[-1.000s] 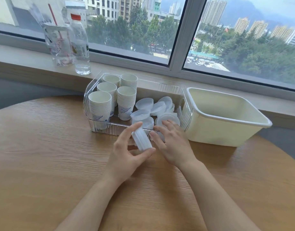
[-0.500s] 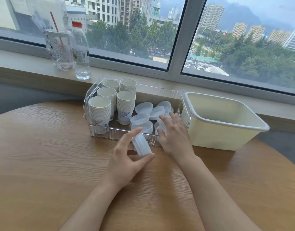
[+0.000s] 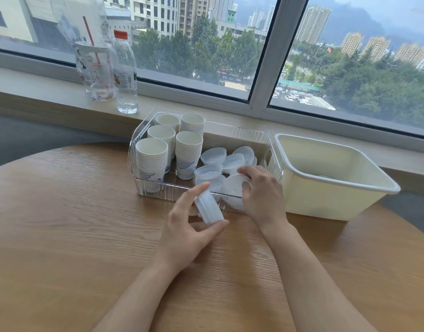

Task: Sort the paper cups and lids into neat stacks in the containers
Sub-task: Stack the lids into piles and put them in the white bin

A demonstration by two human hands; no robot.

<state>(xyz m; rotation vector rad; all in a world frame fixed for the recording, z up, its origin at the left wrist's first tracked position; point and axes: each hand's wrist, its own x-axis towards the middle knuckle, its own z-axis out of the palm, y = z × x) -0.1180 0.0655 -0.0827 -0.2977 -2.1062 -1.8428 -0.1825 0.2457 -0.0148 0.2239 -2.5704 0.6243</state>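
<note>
Holding a short stack of lids [image 3: 209,207] on its side between thumb and fingers, the left hand [image 3: 190,226] hovers just above the desk [image 3: 74,224], in front of the clear tray [image 3: 158,188]. The right hand [image 3: 261,190] reaches over the tray's front wall, its fingers curled round one loose lid [image 3: 234,185] at the near right corner. More loose lids [image 3: 214,155] lie jumbled beside it, and five cup stacks [image 3: 151,156] stand upright in the tray's left half. The cream tub [image 3: 335,185] sits just beside the tray on the right.

The tilted stack is pinched only at its ends, so loosening the squeeze could let lids slide out and scatter across the desk. Lifting the gripped lid may drag its overlapping neighbours along. Thin lids nest unevenly if pressed on crooked, leaving a leaning pile. A careless sweep leftward could knock the nearest cup stack.
</note>
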